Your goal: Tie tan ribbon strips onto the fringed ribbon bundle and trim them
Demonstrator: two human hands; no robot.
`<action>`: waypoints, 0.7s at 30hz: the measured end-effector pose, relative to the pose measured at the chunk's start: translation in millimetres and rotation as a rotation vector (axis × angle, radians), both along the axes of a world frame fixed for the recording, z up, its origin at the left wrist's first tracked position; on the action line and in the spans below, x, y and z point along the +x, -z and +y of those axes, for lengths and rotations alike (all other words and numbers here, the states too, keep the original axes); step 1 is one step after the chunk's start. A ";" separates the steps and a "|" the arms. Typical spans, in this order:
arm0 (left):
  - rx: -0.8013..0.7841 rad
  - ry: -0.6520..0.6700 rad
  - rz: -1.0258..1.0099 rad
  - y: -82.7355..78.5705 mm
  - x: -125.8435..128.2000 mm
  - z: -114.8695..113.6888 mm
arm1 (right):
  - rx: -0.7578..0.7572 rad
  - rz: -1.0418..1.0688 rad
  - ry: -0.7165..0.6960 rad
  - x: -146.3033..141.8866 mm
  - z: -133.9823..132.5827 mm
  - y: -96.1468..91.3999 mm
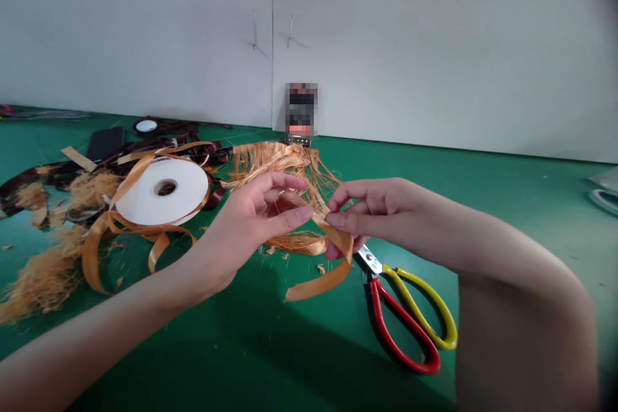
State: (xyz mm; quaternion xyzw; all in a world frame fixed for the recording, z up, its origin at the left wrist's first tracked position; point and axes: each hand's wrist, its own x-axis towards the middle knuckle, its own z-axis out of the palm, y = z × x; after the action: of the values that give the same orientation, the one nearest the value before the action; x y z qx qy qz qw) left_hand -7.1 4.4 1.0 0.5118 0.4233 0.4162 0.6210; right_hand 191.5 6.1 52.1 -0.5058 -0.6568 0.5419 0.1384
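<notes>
Ribbon (pixel 318 284): orange strip, lifted off green surface (pixel 506 206); spans hand to hand, loose tail drooping leftward
Left hand (pixel 261 212): fingers pinching its frayed end
Right hand (pixel 371 212): fingers pinching the fold; scissors (pixel 410 315) just beneath

One view only, head-worn. It looks forward and down across the green table (pixel 506 206) toward its far edge, where a white wall (pixel 434 45) fills the upper third. Range is close. The forearms enter from the bottom corners, and the left hand (pixel 251 219) and right hand (pixel 376 212) meet on a ribbon (pixel 318 286) near centre. The table's left side runs out of frame. The frame's top right corner goes dark.
</notes>
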 end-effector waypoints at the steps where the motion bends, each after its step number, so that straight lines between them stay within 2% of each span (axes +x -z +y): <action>1: 0.000 -0.008 0.002 0.3 -0.6 0.3 | -0.012 -0.003 0.006 -0.2 0.4 0.5; 7: 0.029 0.032 0.039 -0.5 -0.6 1.8 | 0.066 -0.050 -0.005 0.5 2.5 2.7; 13: 0.095 0.131 0.135 -2.2 0.4 -0.4 | 0.042 0.096 0.029 -0.4 2.9 8.3; 21: 0.157 -0.005 0.134 -0.6 -0.9 -3.3 | 0.063 0.160 0.111 -1.0 2.6 8.7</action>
State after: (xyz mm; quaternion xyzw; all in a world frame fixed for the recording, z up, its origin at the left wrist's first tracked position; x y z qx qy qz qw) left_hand -8.0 1.2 1.6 0.5844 0.4313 0.4146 0.5482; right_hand 190.5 8.7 43.4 -0.4916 -0.6315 0.5512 0.2362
